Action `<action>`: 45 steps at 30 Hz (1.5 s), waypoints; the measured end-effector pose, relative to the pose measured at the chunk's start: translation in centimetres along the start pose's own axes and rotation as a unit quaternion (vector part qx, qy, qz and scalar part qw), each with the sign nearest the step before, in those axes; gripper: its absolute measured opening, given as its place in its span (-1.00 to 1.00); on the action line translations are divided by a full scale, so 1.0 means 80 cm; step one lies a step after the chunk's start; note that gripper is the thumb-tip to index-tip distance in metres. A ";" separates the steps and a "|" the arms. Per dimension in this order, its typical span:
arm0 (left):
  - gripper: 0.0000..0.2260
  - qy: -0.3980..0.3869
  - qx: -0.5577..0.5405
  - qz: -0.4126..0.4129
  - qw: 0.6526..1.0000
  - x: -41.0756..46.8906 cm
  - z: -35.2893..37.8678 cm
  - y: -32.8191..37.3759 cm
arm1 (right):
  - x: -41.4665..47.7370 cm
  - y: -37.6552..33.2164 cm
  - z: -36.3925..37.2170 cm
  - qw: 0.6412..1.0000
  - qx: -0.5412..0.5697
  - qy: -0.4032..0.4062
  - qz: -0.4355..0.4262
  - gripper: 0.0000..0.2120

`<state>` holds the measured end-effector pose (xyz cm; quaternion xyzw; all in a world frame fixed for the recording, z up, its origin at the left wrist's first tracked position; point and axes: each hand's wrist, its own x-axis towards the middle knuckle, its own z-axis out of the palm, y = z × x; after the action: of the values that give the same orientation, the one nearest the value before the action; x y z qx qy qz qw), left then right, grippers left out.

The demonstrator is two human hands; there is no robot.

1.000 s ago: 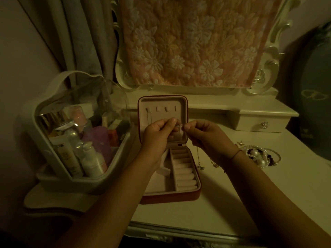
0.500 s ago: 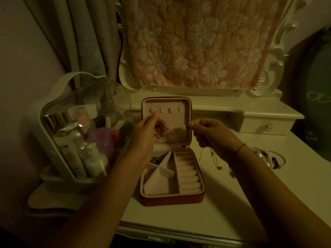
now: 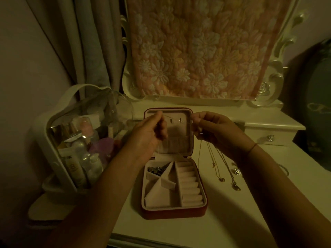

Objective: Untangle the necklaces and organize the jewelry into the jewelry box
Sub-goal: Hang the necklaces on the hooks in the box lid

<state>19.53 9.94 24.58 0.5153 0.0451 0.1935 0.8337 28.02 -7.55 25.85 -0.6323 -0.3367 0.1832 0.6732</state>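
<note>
A red jewelry box [image 3: 174, 212] lies open on the white dressing table, its lid upright with small hooks. Pink ring rolls fill its right side, and a small dark jewelry piece [image 3: 156, 170] sits in the top left compartment. My left hand [image 3: 149, 134] and my right hand [image 3: 213, 130] each pinch an end of a thin chain necklace [image 3: 179, 120], stretched in front of the lid. Several more thin necklaces [image 3: 217, 165] hang from my right hand down to the table, pendants at their ends.
A clear cosmetics bag [image 3: 75, 140] with bottles stands left of the box. A floral cloth [image 3: 198, 47] covers the mirror behind. A small drawer [image 3: 272, 135] sits at the back right. Beaded jewelry [image 3: 284, 169] is partly hidden behind my right forearm.
My hands have moved apart and up, stretching the chain across the lid. The view has shifted so the whole box tray shows.
</note>
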 end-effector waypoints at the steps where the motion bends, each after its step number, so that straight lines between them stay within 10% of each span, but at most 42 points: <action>1: -0.82 0.000 0.029 0.009 1.000 0.001 -0.001 0.001 | 0.004 -0.003 0.002 1.000 -0.014 -0.001 0.001 -0.87; 9: -0.94 0.194 0.301 0.170 0.918 0.022 -0.018 -0.016 | 0.044 0.016 0.039 0.992 -0.073 0.105 -0.003 -0.90; 16: -0.89 0.327 0.325 0.302 0.834 0.050 -0.016 -0.058 | 0.080 0.062 0.073 0.950 -0.133 0.278 -0.043 -0.84; 33: -0.81 0.346 0.318 0.313 0.825 0.082 -0.023 -0.072 | 0.098 0.079 0.104 0.881 -0.208 0.426 -0.013 -0.82; 45: -0.72 0.327 0.374 0.246 0.832 0.066 -0.032 -0.075 | 0.086 0.095 0.097 0.875 -0.291 0.387 0.014 -0.79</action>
<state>25.33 11.68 18.82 0.6888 0.2555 0.5176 0.4386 28.93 3.79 19.75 -0.8247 -0.0781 -0.1733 0.5327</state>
